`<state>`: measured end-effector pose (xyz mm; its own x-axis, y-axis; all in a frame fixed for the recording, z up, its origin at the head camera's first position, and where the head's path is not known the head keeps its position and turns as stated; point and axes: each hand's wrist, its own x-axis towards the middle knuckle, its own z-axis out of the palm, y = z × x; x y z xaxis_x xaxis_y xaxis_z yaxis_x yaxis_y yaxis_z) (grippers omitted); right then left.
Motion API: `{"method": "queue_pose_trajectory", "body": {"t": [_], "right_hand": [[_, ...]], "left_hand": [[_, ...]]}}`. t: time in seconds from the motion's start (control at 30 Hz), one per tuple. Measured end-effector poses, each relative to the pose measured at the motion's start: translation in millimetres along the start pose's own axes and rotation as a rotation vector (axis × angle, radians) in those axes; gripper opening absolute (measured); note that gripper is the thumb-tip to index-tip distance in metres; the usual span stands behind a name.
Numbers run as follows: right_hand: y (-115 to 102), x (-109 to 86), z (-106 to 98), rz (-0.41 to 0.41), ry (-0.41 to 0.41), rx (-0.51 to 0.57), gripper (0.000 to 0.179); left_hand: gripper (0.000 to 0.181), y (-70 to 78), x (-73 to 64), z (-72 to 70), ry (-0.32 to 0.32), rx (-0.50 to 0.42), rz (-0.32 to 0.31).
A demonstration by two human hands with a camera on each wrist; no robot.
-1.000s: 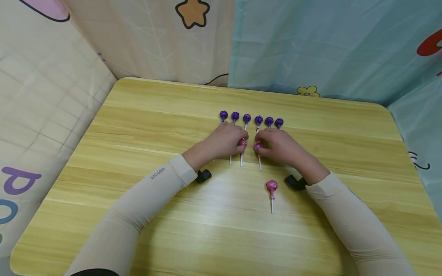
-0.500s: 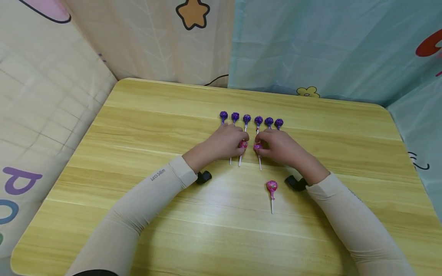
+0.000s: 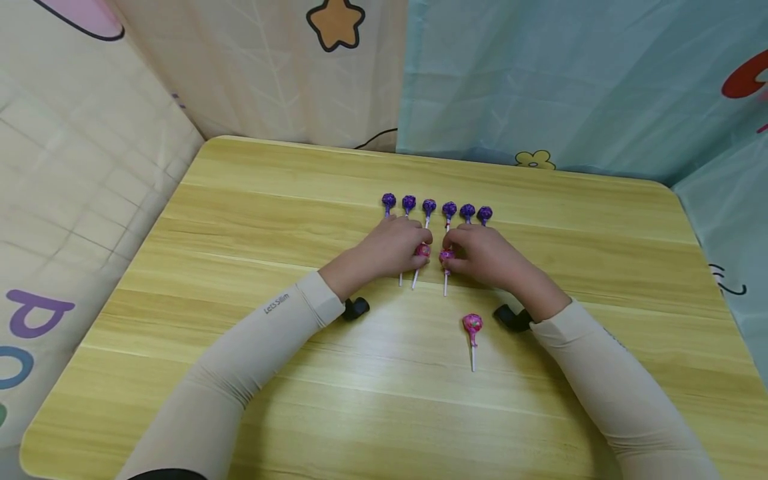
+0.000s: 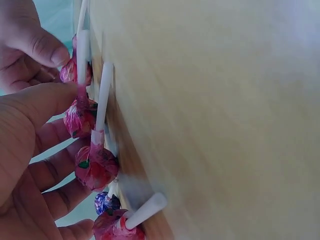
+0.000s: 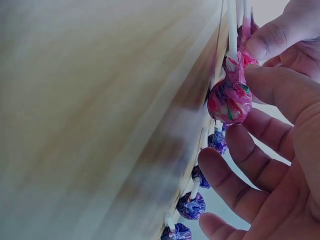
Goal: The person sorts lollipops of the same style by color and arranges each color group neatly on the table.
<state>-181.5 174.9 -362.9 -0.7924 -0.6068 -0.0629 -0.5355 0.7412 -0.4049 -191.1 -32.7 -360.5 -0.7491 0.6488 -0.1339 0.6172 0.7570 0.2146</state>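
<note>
My left hand point(image 3: 393, 245) pinches a pink-wrapped lollipop point(image 3: 423, 250) between thumb and fingers, its white stick pointing toward me. Right beside it, my right hand point(image 3: 485, 255) pinches another pink lollipop point(image 3: 446, 256) by its wrapped head. Both lie just below a row of several purple lollipops point(image 3: 429, 205), whose sticks the hands partly cover. Two more pink lollipops point(image 4: 96, 167) sit under my left hand in the left wrist view. In the right wrist view, the right thumb lies at the neck of its lollipop point(image 5: 230, 102), with purple heads point(image 5: 191, 206) beyond.
A single pink lollipop point(image 3: 473, 324) lies nearer to me on the wooden table point(image 3: 210, 213), stick toward me. Black wrist-worn devices point(image 3: 513, 319) stick out under both wrists. Printed curtains point(image 3: 540, 80) hang behind the table's far edge.
Both held lollipops have turned slightly, their stick ends swinging left, the left one first and then the right one. The hands stay almost in place; the purple row is unmoved.
</note>
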Motion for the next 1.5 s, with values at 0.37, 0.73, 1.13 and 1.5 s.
{"method": "queue_pose_trajectory", "body": {"t": [0.37, 0.73, 1.13, 1.5], "right_hand": [[0, -3.5, -2, 0.021, -0.001, -0.005, 0.019], [3, -7.6, -3, 0.005, 0.019, -0.004, 0.022], [2, -11.6, -6, 0.017, 0.020, 0.015, 0.022], [4, -14.2, -5, 0.020, 0.024, 0.034, 0.021]], "left_hand": [[0.032, -2.3, -5.3, -9.0, -0.020, -0.003, 0.030], [0.030, 1.2, -2.9, -3.8, -0.019, 0.007, 0.033], [0.037, 0.2, -5.8, -5.4, -0.011, -0.005, 0.010], [0.030, 0.3, -0.6, -0.7, -0.005, -0.010, 0.033]]}}
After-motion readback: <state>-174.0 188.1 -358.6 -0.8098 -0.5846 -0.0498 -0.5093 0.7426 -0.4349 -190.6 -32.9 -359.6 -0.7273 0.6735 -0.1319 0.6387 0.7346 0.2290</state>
